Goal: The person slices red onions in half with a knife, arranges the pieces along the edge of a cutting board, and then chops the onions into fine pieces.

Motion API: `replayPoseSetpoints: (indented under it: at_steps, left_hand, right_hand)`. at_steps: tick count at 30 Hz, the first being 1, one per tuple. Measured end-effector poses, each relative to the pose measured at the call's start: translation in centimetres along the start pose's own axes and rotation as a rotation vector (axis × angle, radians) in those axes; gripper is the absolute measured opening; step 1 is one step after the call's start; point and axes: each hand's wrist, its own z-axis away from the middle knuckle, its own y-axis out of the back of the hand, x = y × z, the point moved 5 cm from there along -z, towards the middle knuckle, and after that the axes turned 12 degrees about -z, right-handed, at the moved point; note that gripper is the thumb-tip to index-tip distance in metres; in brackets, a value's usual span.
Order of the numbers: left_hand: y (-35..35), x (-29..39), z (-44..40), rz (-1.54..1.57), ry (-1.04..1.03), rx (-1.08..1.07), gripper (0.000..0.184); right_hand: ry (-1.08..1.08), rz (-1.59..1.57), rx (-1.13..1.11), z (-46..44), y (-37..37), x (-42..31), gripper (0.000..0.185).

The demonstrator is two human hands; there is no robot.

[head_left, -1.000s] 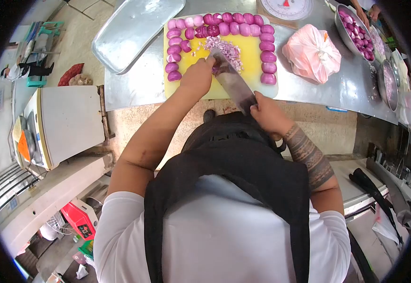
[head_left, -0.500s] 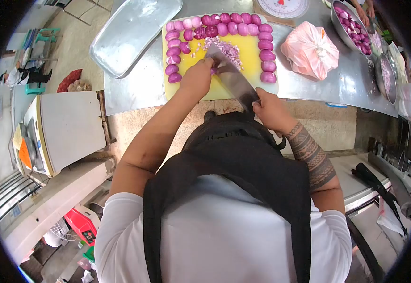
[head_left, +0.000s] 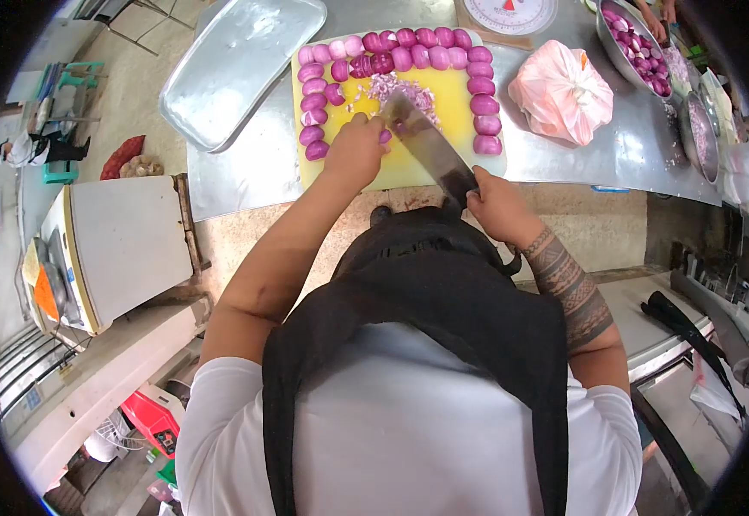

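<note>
My right hand (head_left: 503,209) is wrapped round the handle of a wide-bladed knife (head_left: 433,148), its blade slanting up and left over the yellow cutting board (head_left: 405,177). Left of the blade, my left hand (head_left: 355,156) has its fingers curled round a small red onion piece (head_left: 385,136), mostly covered by them. Chopped onion (head_left: 409,93) lies in a loose heap past the blade's tip. Peeled red onion halves (head_left: 485,105) line the left, far and right sides of the board, with a second, shorter row inside the far one.
An empty metal tray (head_left: 241,73) lies at the left of the steel table (head_left: 237,185). To the right are a tied pink plastic bag (head_left: 561,93), a dial scale (head_left: 512,13) and a bowl of onions (head_left: 635,52). Another person's hands (head_left: 656,21) show at the far right.
My left hand has drawn slightly down and left with the onion piece, opening a small gap from the blade. The knife has shifted a little to the right.
</note>
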Motion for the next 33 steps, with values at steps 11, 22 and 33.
replayPoseSetpoints:
  at_steps: [11, 22, 33]
  left_hand:
    - [-1.6, -0.6, 0.4, 0.094, 0.082, 0.035, 0.022]
    - [-2.5, -1.0, 0.7, 0.169, 0.144, 0.108, 0.018]
    - [-2.4, -1.1, 1.2, 0.183, 0.133, 0.147, 0.014]
  right_hand:
    - [-0.027, 0.307, -0.017, 0.9, -0.4, -2.9, 0.019]
    - [-0.024, 0.378, 0.01, 1.6, -1.3, -2.8, 0.017]
    - [-0.058, 0.392, -0.003, 1.4, -2.1, -2.2, 0.019]
